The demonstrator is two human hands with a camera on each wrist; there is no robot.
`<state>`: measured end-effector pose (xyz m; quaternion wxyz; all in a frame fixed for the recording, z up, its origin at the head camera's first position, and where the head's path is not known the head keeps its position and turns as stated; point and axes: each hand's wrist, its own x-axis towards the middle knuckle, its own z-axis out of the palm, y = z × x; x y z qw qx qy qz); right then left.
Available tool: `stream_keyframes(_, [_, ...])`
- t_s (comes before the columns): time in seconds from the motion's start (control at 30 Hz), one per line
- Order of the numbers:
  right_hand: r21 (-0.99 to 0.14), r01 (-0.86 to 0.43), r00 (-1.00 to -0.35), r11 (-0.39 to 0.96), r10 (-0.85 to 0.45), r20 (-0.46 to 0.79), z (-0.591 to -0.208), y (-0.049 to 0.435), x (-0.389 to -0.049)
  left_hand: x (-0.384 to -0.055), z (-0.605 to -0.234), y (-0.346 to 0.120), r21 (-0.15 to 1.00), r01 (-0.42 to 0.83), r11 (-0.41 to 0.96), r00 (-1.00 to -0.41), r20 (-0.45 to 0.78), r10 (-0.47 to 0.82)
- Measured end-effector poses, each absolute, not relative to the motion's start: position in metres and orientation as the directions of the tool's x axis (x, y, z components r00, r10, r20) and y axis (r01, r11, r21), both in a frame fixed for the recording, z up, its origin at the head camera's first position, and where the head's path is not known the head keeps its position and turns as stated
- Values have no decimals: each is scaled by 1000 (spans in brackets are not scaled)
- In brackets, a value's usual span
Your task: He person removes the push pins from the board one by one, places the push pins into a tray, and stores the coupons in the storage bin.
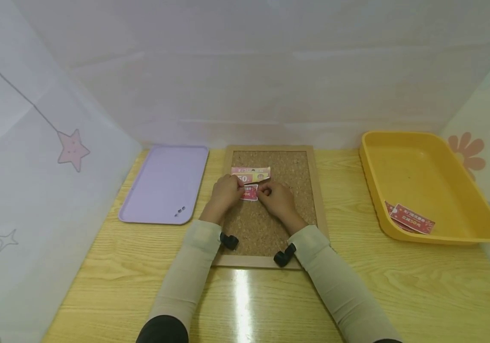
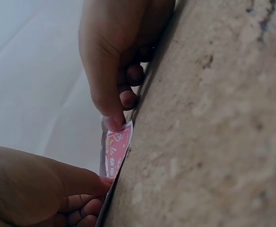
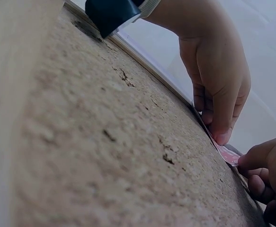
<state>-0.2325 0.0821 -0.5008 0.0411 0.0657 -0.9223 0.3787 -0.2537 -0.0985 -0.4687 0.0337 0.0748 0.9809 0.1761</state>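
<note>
On the cork board (image 1: 266, 224), a small pink coupon card (image 1: 250, 192) lies between the two hands. My left hand (image 1: 226, 193) pinches its left end, and my right hand (image 1: 278, 197) its right corner. Both wrist views show thumbs and fingertips at opposite ends of the pink card (image 2: 119, 147), its near edge a little raised from the cork. Just above it sits a wider pink and yellow coupon (image 1: 262, 171), partly covered by the left fingers. A dark sliver shows between the two cards; what it is, I cannot tell.
To the left is a purple tray (image 1: 163, 181) with several small dark bits (image 1: 180, 211) near its front right corner. A yellow bin (image 1: 437, 181) on the right holds several pink coupons (image 1: 414, 219). The board's wooden frame (image 1: 257, 261) rests on the wood-grain table (image 1: 210, 305).
</note>
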Motion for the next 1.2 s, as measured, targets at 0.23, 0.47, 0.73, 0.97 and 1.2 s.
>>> stream_keyframes(0.23, [-697, -150, -988, 701, -89, 123, -500, 82, -233, -254, -472, -96, 292, 139, 946, -989, -6, 147])
stream_keyframes(0.47, [-692, -163, -986, 703, -91, 139, -502, 83, -233, -255, -474, -96, 288, 154, 945, -988, 23, 154])
stream_keyframes(0.73, [-697, -163, -986, 699, -93, 138, -503, 83, -233, -254, -471, -97, 313, 149, 938, -989, 25, 148])
stream_keyframes(0.97, [-694, -159, -987, 702, -91, 135, -503, 82, -233, -253, -471, -97, 320, 150, 935, -988, 18, 152])
stream_keyframes(1.2, [-689, -157, -987, 707, -88, 133, -503, 82, -233, -255, -470, -102, 372, 158, 914, -983, -23, 180])
